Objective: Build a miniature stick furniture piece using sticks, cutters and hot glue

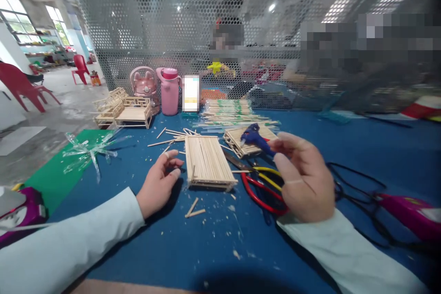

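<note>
A small platform of pale wooden sticks (pixel 208 160) lies on the blue table in front of me. Just left of it, my left hand (pixel 161 183) rests with its fingers curved and apart, holding nothing. My right hand (pixel 305 177) is raised over the right side, its thumb and fingers closed on a dark blue tool (pixel 258 139) that looks like a glue gun, partly hidden by the fingers. Behind this tool sits a second stick platform (pixel 237 143). Red-handled scissors (pixel 257 195) and yellow-handled pliers (pixel 270 177) lie between the first platform and my right hand.
Loose sticks (pixel 177 135) and bundled sticks (pixel 229 112) lie farther back. Stick furniture (pixel 132 112), a pink bottle (pixel 170 94) and a lit phone (pixel 190 94) stand near the mesh screen (pixel 120 32). Black cables (pixel 365 202) run at right. Beyond the mesh is a person.
</note>
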`<move>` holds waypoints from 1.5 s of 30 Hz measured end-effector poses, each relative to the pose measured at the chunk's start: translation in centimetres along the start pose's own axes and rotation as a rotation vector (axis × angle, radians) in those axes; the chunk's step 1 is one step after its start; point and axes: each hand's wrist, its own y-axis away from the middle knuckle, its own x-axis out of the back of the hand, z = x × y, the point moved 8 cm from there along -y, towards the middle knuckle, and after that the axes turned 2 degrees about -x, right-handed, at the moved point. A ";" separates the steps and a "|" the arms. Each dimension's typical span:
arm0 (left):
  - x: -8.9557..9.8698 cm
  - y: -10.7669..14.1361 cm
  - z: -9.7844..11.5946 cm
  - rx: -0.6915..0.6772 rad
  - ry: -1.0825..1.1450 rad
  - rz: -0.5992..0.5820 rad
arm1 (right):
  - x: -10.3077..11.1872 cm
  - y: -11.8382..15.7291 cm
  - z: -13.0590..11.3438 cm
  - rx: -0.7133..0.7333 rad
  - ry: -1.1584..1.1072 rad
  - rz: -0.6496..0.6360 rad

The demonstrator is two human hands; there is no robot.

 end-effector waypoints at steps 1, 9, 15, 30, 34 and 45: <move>0.0 -0.1 0.0 -0.004 -0.005 -0.003 | 0.2 -0.2 0.3 -0.049 -0.031 0.045; -0.1 -0.1 0.1 -0.003 -0.023 -0.006 | -1.6 -0.5 -0.3 -0.065 0.057 -0.097; -0.3 0.0 0.2 0.020 -0.035 -0.014 | -2.1 -0.6 -0.4 -0.017 0.256 -0.250; -0.2 0.1 0.3 0.000 -0.069 -0.017 | -1.8 1.8 2.7 -0.119 0.562 -0.646; -0.2 0.0 0.3 0.007 -0.059 -0.023 | -1.1 2.2 2.9 -0.120 0.614 -0.584; -0.2 0.1 0.3 0.010 -0.065 -0.027 | -0.3 1.5 1.5 -0.060 0.610 -0.621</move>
